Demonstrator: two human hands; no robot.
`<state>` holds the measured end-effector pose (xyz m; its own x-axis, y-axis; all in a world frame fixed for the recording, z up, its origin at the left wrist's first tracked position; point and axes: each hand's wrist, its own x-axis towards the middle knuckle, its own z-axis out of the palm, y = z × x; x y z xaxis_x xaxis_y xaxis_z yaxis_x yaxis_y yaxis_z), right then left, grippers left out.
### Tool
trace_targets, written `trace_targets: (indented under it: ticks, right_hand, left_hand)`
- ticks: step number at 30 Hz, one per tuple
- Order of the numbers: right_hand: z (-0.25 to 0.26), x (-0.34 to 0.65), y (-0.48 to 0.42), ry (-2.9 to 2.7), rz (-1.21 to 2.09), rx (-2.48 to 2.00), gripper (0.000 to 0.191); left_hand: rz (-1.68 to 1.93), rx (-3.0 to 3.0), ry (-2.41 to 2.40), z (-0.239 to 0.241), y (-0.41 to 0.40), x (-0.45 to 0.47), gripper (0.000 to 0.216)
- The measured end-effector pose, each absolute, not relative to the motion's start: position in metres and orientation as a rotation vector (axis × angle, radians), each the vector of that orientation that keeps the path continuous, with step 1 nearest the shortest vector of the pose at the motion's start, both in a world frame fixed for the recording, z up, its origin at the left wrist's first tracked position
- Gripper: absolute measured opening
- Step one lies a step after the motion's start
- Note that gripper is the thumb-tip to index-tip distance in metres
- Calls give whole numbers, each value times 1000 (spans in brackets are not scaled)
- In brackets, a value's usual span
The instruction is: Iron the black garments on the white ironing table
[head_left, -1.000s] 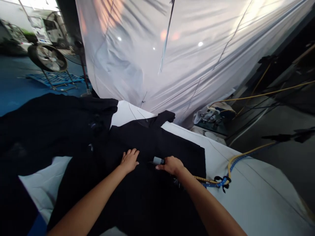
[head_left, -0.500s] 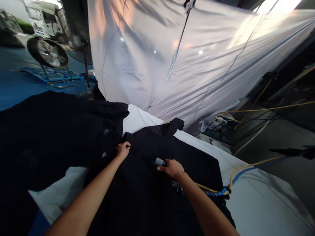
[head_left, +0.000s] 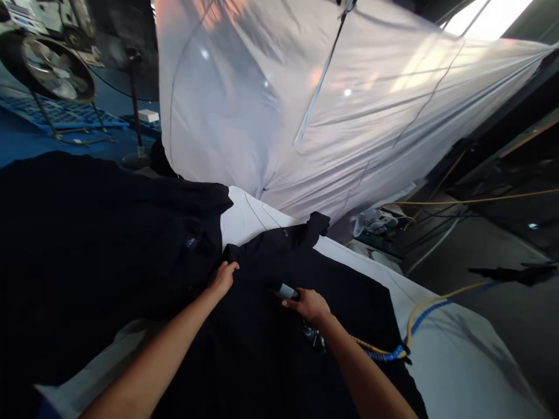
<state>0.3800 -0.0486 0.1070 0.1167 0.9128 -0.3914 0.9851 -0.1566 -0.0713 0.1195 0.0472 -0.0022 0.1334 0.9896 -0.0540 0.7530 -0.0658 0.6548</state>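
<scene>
My left hand (head_left: 223,279) is closed on the upper edge of a black garment (head_left: 349,285), whose folded-over end stands up at the far side. In my right hand (head_left: 311,304) is a hose-fed hand tool with a grey nozzle (head_left: 288,291). The nozzle points left, low over the black cloth; whether it touches is unclear. Below that hand shows a metallic part of the tool, and a yellow and blue hose (head_left: 399,351) runs off to the right. Another black garment (head_left: 109,244) with a small label lies left of my left hand.
A white table (head_left: 454,349) lies under the garments. Behind it hangs a pale plastic sheet (head_left: 244,116). Floor fans (head_left: 59,67) stand at the far left beside a blue pallet. Yellow cables (head_left: 480,201) and a clutter of equipment are at the right.
The camera view has shifted slightly, with the fans now further left and higher. My left hand sits a little lower and further right. Less pale sheet shows beneath the left garment. Both hands keep their grip.
</scene>
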Motion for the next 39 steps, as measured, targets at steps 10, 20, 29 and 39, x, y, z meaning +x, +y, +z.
trace_targets:
  ticks: [10,20,29,39]
  right_hand:
    - [115,359,-29,1931,-561,2103,59]
    - [114,330,-9,1970,-557,2070,58]
    - [112,340,-6,1986,-588,2087,60]
    - [111,312,11,2003,-459,2045,64]
  left_hand:
    - [473,1981,1546,9,34,108,60]
    - [745,1769,1551,-12,43,110,34]
    - [830,1731,1487,-4,60,115,18]
    - [844,1710,1452,-20,54,111,48]
